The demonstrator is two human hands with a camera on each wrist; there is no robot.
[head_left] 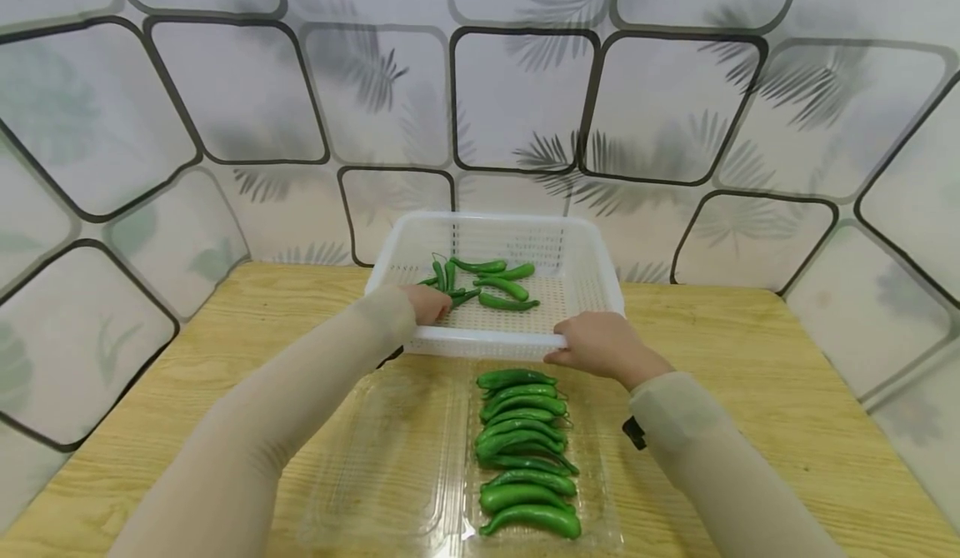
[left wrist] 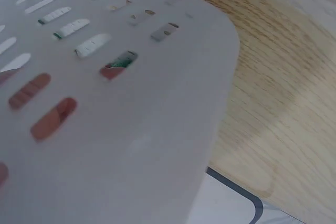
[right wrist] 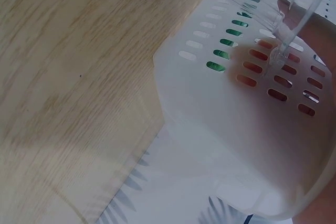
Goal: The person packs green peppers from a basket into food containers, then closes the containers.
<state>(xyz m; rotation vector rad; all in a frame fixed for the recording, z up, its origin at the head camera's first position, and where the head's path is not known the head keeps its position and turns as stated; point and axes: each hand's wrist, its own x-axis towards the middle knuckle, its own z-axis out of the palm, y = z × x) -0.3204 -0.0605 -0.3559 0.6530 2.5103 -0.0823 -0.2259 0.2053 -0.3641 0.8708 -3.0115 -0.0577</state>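
A white perforated plastic basket (head_left: 487,337) stands at the back of the table, with several green chili peppers (head_left: 504,287) inside. My left hand (head_left: 429,302) reaches over its near left rim, fingertips right at a few peppers; the basket wall and sleeve hide part of the fingers, so I cannot tell whether they pinch one. With the thumb outside and fingers over the edge, my right hand (head_left: 600,344) grips the front right rim. Reddish finger patches show through the slots of the basket wall (left wrist: 157,103) in the left wrist view.
In front of the basket lies an opened clear plastic clamshell box (head_left: 390,458). Its right half bears a column of several green peppers (head_left: 525,441) laid side by side. The wooden table (head_left: 750,391) meets a patterned fabric wall (head_left: 525,100) behind and at both sides.
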